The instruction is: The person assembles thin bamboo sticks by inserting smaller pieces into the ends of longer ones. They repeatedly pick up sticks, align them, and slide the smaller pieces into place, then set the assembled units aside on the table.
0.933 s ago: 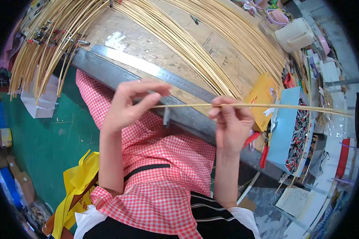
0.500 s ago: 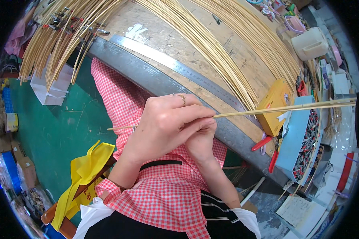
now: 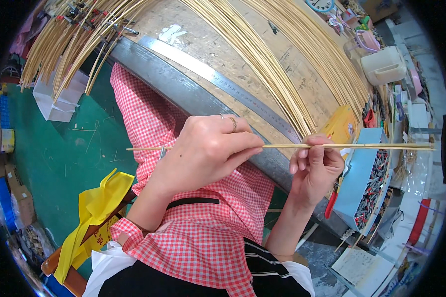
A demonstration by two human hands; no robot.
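A pair of thin bamboo strips (image 3: 366,146) stretches almost level across my lap, its slender end poking out left of my left hand (image 3: 213,143). That hand, with rings on it, is closed around the strips. Farther along to the right, my right hand (image 3: 317,166) pinches them between thumb and fingers, its palm turned up. The strips lie close together and look slightly parted near the far right end. A small silvery piece (image 3: 163,152) shows beside my left hand at the thin end; its kind is unclear.
A steel ruler (image 3: 223,81) lies along the metal-edged workbench (image 3: 163,79). Long bamboo strips (image 3: 262,54) cover the bench, and clipped bundles (image 3: 69,54) hang off its left end. At right stand a blue box of small clips (image 3: 359,183), a yellow box (image 3: 339,123) and a white jug (image 3: 384,67).
My right hand has slid away from my left, rightward along the strips, and turned palm up. The strips now lie more level. My left hand has barely moved.
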